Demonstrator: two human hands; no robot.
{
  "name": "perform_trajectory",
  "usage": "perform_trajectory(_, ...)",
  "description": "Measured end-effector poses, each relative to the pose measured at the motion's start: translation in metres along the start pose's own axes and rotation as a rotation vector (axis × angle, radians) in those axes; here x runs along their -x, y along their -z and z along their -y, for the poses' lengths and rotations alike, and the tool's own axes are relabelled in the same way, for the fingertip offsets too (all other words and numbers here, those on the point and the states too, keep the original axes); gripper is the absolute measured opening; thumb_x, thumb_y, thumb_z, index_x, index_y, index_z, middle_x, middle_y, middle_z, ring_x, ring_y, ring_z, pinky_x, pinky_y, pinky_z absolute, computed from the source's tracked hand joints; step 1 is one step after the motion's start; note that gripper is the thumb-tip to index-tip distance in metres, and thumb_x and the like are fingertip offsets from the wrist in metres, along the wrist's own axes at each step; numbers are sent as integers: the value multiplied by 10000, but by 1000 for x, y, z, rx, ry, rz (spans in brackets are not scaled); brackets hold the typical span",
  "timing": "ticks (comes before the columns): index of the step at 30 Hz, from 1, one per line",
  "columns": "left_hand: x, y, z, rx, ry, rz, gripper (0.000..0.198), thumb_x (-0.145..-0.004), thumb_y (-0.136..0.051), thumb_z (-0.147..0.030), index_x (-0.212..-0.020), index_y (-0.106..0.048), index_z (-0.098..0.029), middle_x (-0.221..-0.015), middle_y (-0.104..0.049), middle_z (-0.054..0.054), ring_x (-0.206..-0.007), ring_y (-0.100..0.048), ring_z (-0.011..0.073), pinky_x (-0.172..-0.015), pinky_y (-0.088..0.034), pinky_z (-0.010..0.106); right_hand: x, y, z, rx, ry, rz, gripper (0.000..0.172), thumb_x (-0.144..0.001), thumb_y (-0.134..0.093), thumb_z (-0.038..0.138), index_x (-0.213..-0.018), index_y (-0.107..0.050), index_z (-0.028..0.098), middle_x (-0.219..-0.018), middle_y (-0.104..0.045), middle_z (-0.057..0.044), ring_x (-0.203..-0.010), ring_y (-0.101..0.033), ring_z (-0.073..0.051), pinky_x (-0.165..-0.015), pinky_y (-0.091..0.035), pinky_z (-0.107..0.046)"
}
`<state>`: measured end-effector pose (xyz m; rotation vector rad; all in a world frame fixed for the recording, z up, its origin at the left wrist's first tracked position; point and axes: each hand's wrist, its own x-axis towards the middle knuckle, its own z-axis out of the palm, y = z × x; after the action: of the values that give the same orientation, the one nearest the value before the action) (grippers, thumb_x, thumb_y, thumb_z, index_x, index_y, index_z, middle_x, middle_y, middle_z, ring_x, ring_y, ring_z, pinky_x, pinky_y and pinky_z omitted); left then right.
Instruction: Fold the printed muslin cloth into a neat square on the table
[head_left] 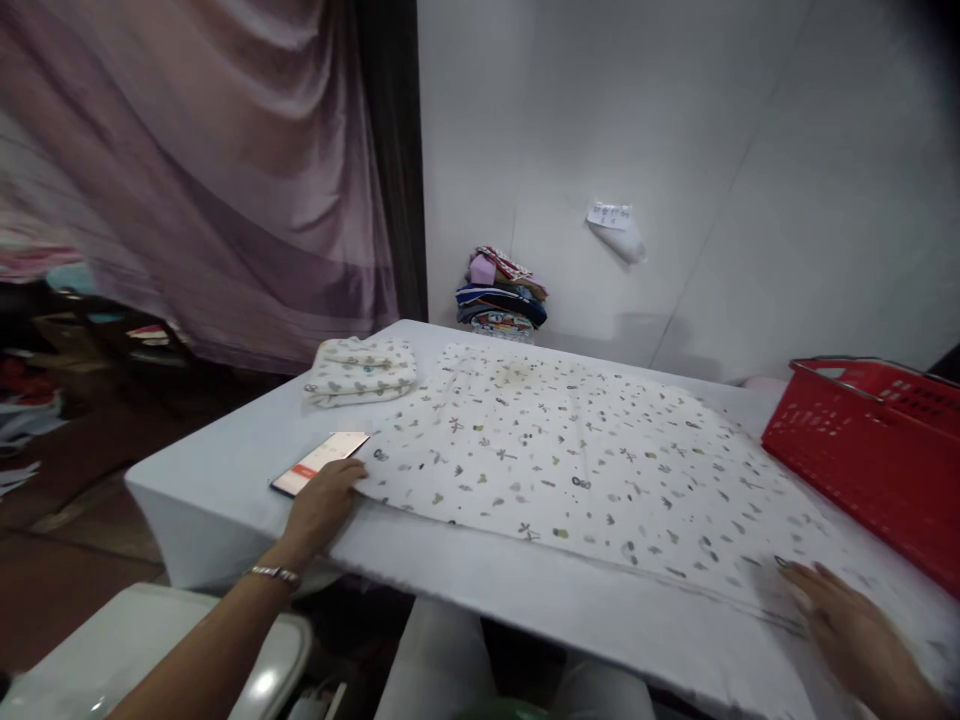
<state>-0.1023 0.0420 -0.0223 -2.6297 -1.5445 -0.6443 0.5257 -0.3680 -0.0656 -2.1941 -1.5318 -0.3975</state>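
A white cloth with small printed figures [570, 450] lies spread flat over the pale table [225, 470]. My left hand [322, 505] rests on the cloth's near left corner, fingers curled down onto the edge; I cannot see whether they pinch it. My right hand [847, 620] lies on the cloth's near right edge with fingers stretched out flat, slightly blurred. A phone with a lit screen [321, 462] sits just beyond my left hand.
A folded cloth of the same print [361, 370] lies at the table's far left. A pile of folded clothes [501, 295] stands against the wall. A red plastic basket [870, 450] stands at the right. A purple curtain [195, 180] hangs at left.
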Motion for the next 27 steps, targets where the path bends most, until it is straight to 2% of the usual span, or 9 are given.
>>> perform_trajectory(4, 4, 5, -9, 49, 18, 0, 408, -657, -394, -39, -926, -653, -204, -1101, -649, 58, -1082, -557, 203, -932, -456, 325, -44, -39, 117, -204, 156, 194, 367, -827, -439, 410, -1048, -709, 296, -1203, -624, -55, -1172, -526, -311, -961, -463, -520)
perform_trajectory(7, 5, 7, -13, 77, 0, -40, 418, -657, -385, -3, -898, -657, -209, -1057, -657, 56, -1077, -548, 207, -916, -465, 337, -70, -49, 215, -398, 263, 385, 362, -885, -405, 418, -1088, -685, 308, -1223, -613, -36, -1152, -550, -276, -971, -467, -480)
perform_trajectory(10, 6, 5, -15, 118, -16, -111, 429, -662, -393, 11, -916, -655, -214, -1026, -657, 58, -1063, -547, 213, -915, -469, 351, -95, -55, 300, -580, 317, 630, 358, -929, -373, 398, -1117, -660, 298, -1215, -619, -29, -1100, -584, -233, -957, -484, -404)
perform_trajectory(12, 6, 3, -15, 151, -19, -172, 445, -673, -394, 17, -961, -645, -209, -1031, -650, 65, -1057, -548, 212, -925, -466, 357, -114, -63, 349, -674, 364, 674, 356, -930, -378, 386, -1130, -651, 276, -1227, -610, -34, -1113, -570, -235, -971, -464, -406)
perform_trajectory(17, 3, -3, -15, 248, 1, -303, 413, -695, -406, 13, -992, -614, -184, -1013, -637, 80, -1028, -548, 214, -912, -478, 380, -161, -100, 459, -802, 442, 635, 403, -876, -485, 427, -1239, -572, 276, -1304, -548, -34, -1175, -505, -250, -987, -413, -434)
perform_trajectory(21, -2, -8, -17, 370, 52, -380, 381, -726, -411, 2, -994, -597, -196, -1009, -636, 75, -1032, -550, 208, -943, -462, 404, -180, -132, 523, -798, 393, 606, 555, -777, -605, 411, -1297, -516, 238, -1227, -576, -73, -998, -572, -245, -878, -450, -413)
perform_trajectory(23, -3, -11, -19, 458, 138, -405, 342, -765, -443, -46, -1033, -583, -206, -1076, -621, 82, -1082, -539, 213, -953, -457, 408, -181, -145, 540, -797, 364, 608, 493, -776, -581, 336, -1248, -555, 196, -1086, -627, -74, -856, -587, -214, -812, -460, -381)
perform_trajectory(25, -3, -15, -21, 589, 304, -419, 323, -799, -507, -147, -1115, -543, -204, -1169, -580, 102, -1083, -549, 221, -901, -491, 400, -178, -156, 546, -853, 348, 609, 388, -778, -530, 262, -1149, -614, 187, -971, -650, -48, -780, -576, -190, -765, -454, -345)
perform_trajectory(27, -2, -17, -24, 796, 527, -386, 378, -809, -553, -271, -1173, -494, -186, -1184, -560, 129, -962, -610, 213, -760, -542, 368, -174, -164, 545, -955, 307, 619, 324, -780, -499, 241, -1066, -644, 195, -914, -660, -20, -770, -569, -179, -747, -446, -317)
